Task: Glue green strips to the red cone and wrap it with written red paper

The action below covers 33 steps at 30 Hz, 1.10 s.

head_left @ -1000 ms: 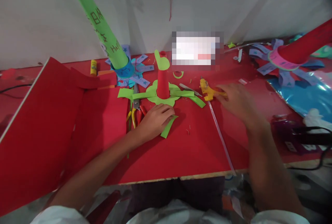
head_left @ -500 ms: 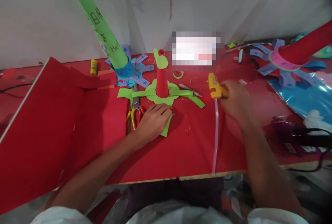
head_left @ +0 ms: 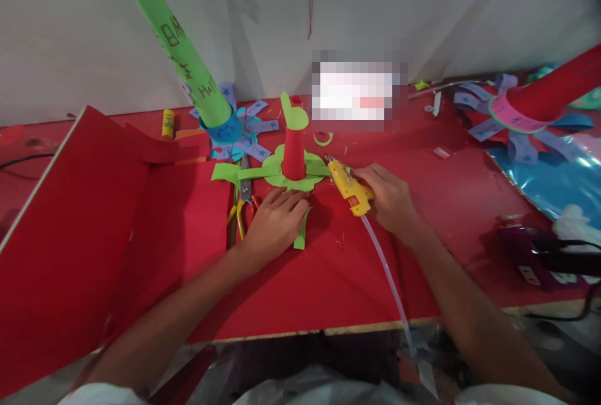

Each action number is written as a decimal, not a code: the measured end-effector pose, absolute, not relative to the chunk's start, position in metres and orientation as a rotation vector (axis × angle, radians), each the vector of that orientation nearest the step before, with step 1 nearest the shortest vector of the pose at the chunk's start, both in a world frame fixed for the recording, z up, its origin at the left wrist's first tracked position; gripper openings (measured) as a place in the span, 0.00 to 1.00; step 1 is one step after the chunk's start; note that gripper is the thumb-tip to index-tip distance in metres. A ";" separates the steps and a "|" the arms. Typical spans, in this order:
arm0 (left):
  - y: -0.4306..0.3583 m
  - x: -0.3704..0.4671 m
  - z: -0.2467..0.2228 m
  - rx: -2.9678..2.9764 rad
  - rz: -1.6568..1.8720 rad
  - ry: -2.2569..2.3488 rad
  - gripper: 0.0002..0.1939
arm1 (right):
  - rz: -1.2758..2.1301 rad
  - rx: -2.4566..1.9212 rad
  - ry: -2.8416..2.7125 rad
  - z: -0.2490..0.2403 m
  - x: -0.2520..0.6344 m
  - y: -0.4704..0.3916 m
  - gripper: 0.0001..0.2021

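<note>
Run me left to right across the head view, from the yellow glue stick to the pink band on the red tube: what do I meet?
Yellow glue stick → pliers → red cone → yellow glue gun → right hand → pink band.

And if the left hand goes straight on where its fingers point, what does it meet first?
Probably the glue gun in the right hand, but the left hand may pass below; depth is unclear.
</note>
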<state>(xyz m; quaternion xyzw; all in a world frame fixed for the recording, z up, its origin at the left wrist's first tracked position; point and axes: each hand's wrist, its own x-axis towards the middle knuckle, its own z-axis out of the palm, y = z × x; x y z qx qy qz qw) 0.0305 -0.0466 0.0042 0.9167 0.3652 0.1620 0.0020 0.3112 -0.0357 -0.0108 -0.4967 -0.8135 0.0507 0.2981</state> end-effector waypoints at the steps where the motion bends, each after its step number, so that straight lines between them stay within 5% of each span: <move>1: -0.047 0.030 0.004 2.860 0.535 1.137 0.09 | 0.132 -1.308 -2.184 -0.012 0.309 -0.036 0.15; 9: -0.026 0.025 0.016 2.249 1.121 1.383 0.04 | 0.132 -1.280 -2.122 -0.017 0.314 -0.033 0.12; 18: 0.033 0.038 0.006 2.250 1.017 1.181 0.04 | 0.123 -1.279 -2.164 -0.020 0.313 -0.034 0.13; 27: 0.074 0.039 0.022 2.253 1.323 1.145 0.03 | 0.123 -1.320 -2.168 -0.018 0.312 -0.034 0.13; 33: 0.092 0.036 -0.003 2.252 1.141 1.169 0.04 | 0.127 -1.314 -2.197 -0.019 0.311 -0.033 0.15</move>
